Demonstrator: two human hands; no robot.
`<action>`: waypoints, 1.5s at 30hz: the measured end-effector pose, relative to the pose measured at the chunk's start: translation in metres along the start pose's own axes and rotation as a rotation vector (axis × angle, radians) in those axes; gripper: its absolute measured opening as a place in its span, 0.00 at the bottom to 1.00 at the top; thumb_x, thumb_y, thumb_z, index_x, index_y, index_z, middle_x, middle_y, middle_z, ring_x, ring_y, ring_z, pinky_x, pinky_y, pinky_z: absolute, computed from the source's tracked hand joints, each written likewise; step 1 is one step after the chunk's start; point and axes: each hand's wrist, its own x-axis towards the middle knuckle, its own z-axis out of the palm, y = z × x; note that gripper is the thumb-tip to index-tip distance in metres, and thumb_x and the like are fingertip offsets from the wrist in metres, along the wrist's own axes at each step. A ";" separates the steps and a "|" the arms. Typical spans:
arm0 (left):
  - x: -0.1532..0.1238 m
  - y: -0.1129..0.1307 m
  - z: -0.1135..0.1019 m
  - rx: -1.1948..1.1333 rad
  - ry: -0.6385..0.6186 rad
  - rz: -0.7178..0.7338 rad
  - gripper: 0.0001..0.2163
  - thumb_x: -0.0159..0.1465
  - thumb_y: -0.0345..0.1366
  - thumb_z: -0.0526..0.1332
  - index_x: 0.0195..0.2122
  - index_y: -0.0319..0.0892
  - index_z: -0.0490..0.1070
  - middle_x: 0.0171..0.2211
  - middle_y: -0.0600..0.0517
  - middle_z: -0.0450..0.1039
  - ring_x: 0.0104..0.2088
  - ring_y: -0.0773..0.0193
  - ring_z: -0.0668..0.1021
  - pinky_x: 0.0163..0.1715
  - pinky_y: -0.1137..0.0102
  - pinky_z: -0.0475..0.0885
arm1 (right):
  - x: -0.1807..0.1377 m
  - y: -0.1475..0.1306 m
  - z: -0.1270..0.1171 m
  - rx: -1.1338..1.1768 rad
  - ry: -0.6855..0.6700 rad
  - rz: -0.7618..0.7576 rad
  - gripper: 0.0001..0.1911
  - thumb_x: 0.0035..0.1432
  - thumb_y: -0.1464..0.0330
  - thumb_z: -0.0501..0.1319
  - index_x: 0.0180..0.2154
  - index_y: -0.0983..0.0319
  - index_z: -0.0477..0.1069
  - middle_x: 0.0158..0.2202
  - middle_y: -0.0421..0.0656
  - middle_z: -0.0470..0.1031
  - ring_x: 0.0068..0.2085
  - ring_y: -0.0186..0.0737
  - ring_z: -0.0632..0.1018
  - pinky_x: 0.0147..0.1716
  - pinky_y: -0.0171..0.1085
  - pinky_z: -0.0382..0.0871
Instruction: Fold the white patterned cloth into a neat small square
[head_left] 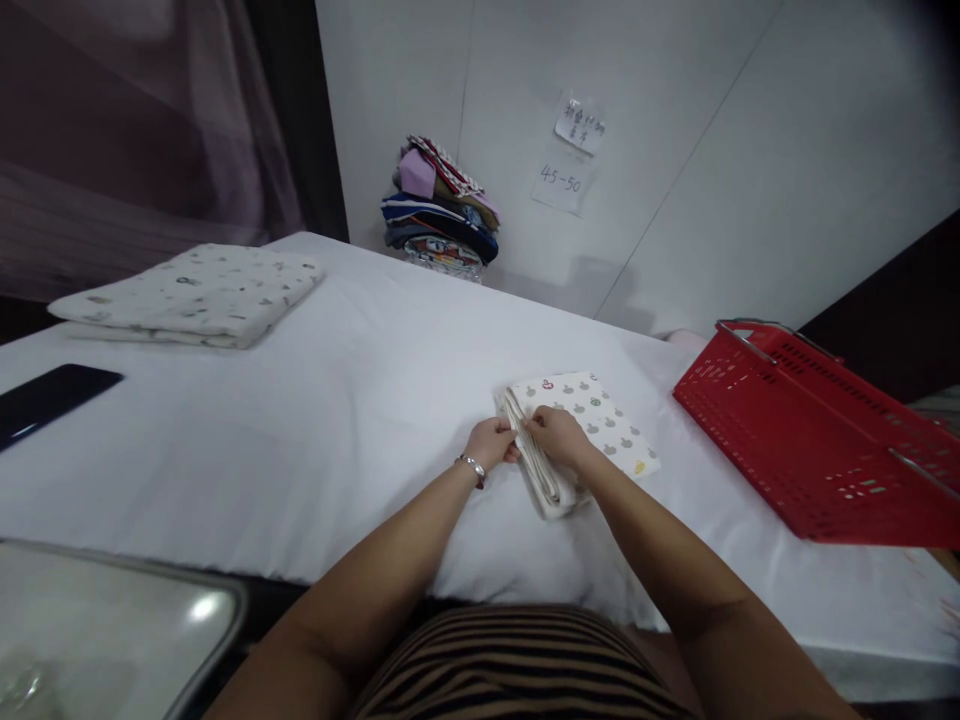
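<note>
A small folded white cloth [600,420] with printed apple shapes lies on the white table [315,420], right of centre. My left hand [491,442], with a bracelet at the wrist, pinches the cloth's near left edge with closed fingers. My right hand [556,436] rests on the same folded edge, fingers curled over the layers. Both hands touch each other at the cloth's left side.
A red plastic basket [817,440] stands at the right. A larger folded patterned cloth [191,293] lies far left, a dark phone [45,398] near it. A stack of coloured fabrics [441,208] sits against the back wall. A grey tray [112,630] is at lower left.
</note>
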 end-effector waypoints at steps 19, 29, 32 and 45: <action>-0.001 0.000 0.000 -0.015 -0.039 0.019 0.02 0.58 0.27 0.58 0.31 0.38 0.69 0.18 0.56 0.71 0.20 0.69 0.76 0.22 0.76 0.73 | 0.008 0.010 -0.003 0.009 -0.032 -0.110 0.14 0.61 0.65 0.49 0.30 0.63 0.71 0.30 0.43 0.75 0.33 0.35 0.72 0.33 0.31 0.58; -0.004 0.002 0.001 -0.043 -0.034 0.042 0.03 0.58 0.26 0.56 0.30 0.38 0.68 0.19 0.57 0.69 0.18 0.71 0.74 0.18 0.77 0.70 | 0.006 0.005 0.000 -0.102 -0.019 -0.106 0.15 0.61 0.65 0.48 0.33 0.62 0.70 0.33 0.47 0.76 0.35 0.39 0.73 0.32 0.33 0.57; -0.004 0.002 0.001 -0.043 -0.028 0.041 0.03 0.59 0.25 0.56 0.30 0.38 0.67 0.18 0.57 0.68 0.18 0.70 0.74 0.18 0.77 0.70 | 0.005 -0.002 -0.001 -0.161 -0.045 -0.062 0.15 0.61 0.61 0.49 0.34 0.62 0.70 0.33 0.48 0.76 0.34 0.40 0.73 0.31 0.34 0.57; 0.001 -0.003 0.000 -0.015 -0.021 0.046 0.01 0.57 0.27 0.58 0.31 0.38 0.68 0.19 0.56 0.70 0.20 0.70 0.75 0.20 0.76 0.71 | 0.009 0.010 -0.004 0.061 -0.061 -0.144 0.11 0.58 0.65 0.53 0.30 0.63 0.70 0.28 0.42 0.74 0.30 0.34 0.71 0.30 0.30 0.57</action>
